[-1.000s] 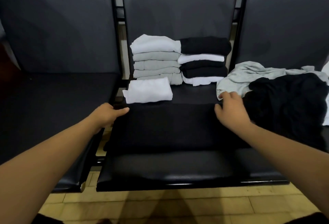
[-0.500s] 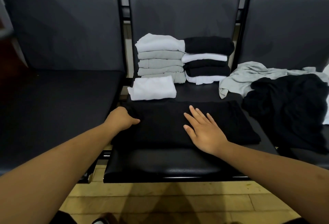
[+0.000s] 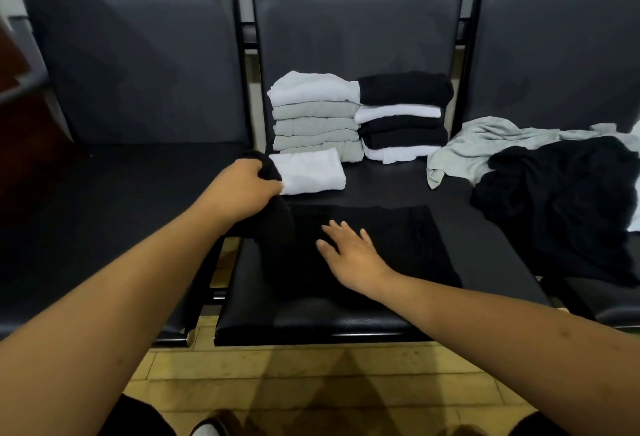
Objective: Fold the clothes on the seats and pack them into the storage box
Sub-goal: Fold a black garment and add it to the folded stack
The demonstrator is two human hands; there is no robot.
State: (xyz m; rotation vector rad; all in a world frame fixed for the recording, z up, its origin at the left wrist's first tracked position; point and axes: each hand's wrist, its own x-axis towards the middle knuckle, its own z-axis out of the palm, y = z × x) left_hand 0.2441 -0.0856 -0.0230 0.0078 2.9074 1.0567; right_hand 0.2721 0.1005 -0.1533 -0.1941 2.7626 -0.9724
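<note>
Cloth [image 3: 381,245], black, is spread at frame centre on the seat [image 3: 485,227]; its left end is now raised, clenched in the left hand [image 3: 242,189], whereas it lay flat before. The middle is pinned by the flat, unclenched right hand [image 3: 349,252]. Folding over is judged underway.

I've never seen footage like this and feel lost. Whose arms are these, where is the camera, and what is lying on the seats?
A head-worn camera looks down at the person's own bare arms. The left hand grips and lifts one end of a black garment spread on the middle seat; the right hand lies open on it. Behind are a folded white piece and two folded stacks. Unfolded grey and black clothes lie on the right seat. No storage box shows.
</note>
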